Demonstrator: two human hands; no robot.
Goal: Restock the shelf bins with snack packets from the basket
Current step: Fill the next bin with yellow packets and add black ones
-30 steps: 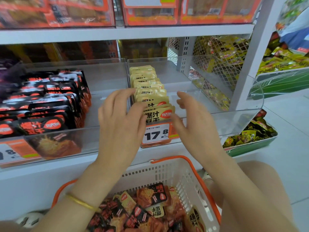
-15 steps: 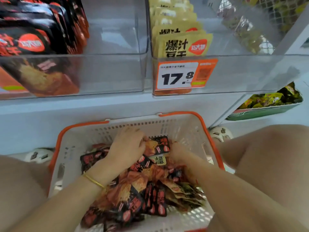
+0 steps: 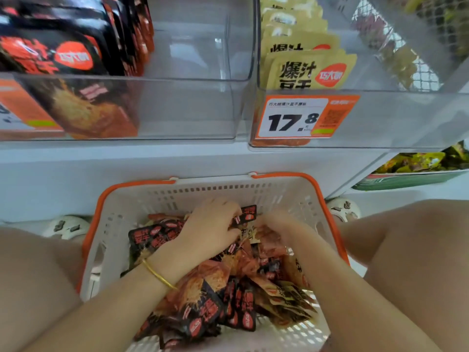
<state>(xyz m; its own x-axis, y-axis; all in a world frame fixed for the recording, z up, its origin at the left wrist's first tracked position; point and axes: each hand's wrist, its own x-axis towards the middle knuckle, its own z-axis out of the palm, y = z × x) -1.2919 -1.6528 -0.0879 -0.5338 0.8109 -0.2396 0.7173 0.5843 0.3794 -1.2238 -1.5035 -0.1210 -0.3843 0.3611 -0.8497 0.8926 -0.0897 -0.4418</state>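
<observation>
Two hands work inside the basket (image 3: pixel 132 196). The left hand (image 3: pixel 210 224) lies on the heap of snack packets (image 3: pixel 203 301), its fingers (image 3: pixel 228 208) curled round the edge of one black packet (image 3: pixel 247 214). The right hand (image 3: pixel 281 229) is blurred. Its fingers are sunk among the packets just right of that one, and we cannot tell whether they hold anything.

The black packet stands tilted between the two sets of fingers, printed face towards us. We judge that its long axis rises up and away towards the shelf, though the left fingers hide much of it. Under the fingers the heap lies crosswise, with no common axis.

Risks, as we judge them:
- The packets are slick and overlap, so a lift from here may drag neighbours over the rim beyond the fingers.
- A pinch on one edge alone may let the packet swing or slip.
- Black and yellow packs are mixed under the fingers, so a hasty handful may carry the wrong sort.

Above and left of the fingers, the left bin (image 3: pixel 177 107) holds black packs upright. Above and right, the right bin (image 3: pixel 406 118) holds yellow packets (image 3: pixel 312 72) behind a price tag (image 3: pixel 302 118).
</observation>
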